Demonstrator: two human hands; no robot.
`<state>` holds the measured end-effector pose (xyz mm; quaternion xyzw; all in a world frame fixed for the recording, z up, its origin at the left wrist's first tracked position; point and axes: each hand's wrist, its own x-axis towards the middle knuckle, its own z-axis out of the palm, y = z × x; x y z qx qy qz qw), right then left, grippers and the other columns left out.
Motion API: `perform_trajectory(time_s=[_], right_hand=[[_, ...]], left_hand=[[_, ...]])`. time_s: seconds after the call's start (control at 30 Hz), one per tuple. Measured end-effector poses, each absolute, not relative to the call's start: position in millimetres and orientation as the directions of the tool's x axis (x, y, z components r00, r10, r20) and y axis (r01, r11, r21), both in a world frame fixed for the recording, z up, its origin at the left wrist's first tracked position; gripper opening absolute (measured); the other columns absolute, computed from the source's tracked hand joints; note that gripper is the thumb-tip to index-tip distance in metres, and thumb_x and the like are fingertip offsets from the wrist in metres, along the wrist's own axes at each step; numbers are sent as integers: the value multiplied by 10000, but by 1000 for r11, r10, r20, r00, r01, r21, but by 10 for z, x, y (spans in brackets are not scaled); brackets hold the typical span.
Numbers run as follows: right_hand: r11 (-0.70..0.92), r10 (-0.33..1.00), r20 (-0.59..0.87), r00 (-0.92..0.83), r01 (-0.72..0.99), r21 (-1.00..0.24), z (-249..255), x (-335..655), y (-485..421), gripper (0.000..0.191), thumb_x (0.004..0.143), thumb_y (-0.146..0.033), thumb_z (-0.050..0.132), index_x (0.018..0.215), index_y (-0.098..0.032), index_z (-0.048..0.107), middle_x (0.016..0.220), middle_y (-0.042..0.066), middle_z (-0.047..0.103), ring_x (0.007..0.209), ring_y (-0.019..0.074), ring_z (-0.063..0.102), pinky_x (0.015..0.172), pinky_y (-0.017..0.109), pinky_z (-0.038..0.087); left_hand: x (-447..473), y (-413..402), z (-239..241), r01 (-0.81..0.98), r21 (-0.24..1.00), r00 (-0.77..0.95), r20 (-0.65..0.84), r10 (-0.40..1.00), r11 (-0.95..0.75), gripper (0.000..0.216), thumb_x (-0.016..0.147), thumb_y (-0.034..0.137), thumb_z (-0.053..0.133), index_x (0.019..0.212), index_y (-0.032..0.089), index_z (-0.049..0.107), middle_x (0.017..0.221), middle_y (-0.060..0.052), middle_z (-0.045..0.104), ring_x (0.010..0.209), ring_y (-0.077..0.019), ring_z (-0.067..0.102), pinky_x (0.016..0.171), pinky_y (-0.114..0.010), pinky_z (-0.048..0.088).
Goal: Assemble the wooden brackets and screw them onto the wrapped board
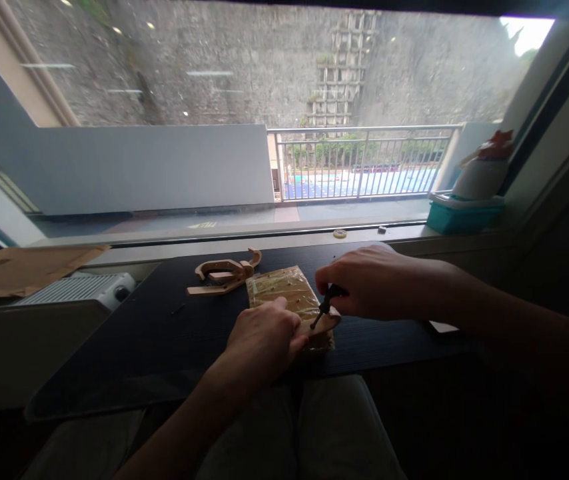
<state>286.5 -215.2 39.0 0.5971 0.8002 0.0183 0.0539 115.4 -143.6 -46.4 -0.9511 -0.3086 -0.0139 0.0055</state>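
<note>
My right hand (359, 283) is closed round the dark handle of a screwdriver (323, 308), its tip slanting down onto a light wooden piece (325, 325) with a rounded end. Closed over the other end of that piece, my left hand (267, 333) presses it onto a block wrapped in clear plastic or tape (284, 285). Small dots or holes mark the block's brown top. Behind and left of the block lies an assembly of curved wooden parts (224, 275). My left palm hides part of the wooden piece.
The dark table (134, 340) stands against a window sill. A small screw-like object (178, 309) lies at its left. On the sill are a tape roll (339, 234), a small grey object (382, 229) and a teal box (464, 215) under a white figure. Flat cardboard (29, 270) lies far left.
</note>
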Motion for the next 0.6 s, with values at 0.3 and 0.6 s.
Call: perform_trajectory(time_s=[0.3, 0.6], right_hand=[[274, 961, -57, -269, 957, 96, 318, 2839, -2173, 195, 812, -185, 466, 794, -185, 660, 756, 45, 680, 692, 156, 584, 550, 248, 290], [188, 980, -82, -179, 975, 122, 356, 2741, -2219, 301, 883, -284, 402, 789, -150, 654, 733, 84, 677, 651, 176, 594, 518, 263, 283]], left_hand=[[1186, -1436, -470, 588, -5, 809, 28, 588, -809, 335, 837, 445, 421, 733, 246, 670, 802, -17, 563, 626, -136, 537, 523, -266, 276], [1176, -1449, -444, 589, -8, 808, 6, 589, -808, 312, 829, 431, 447, 753, 244, 685, 835, -27, 575, 650, -143, 552, 550, -253, 329]])
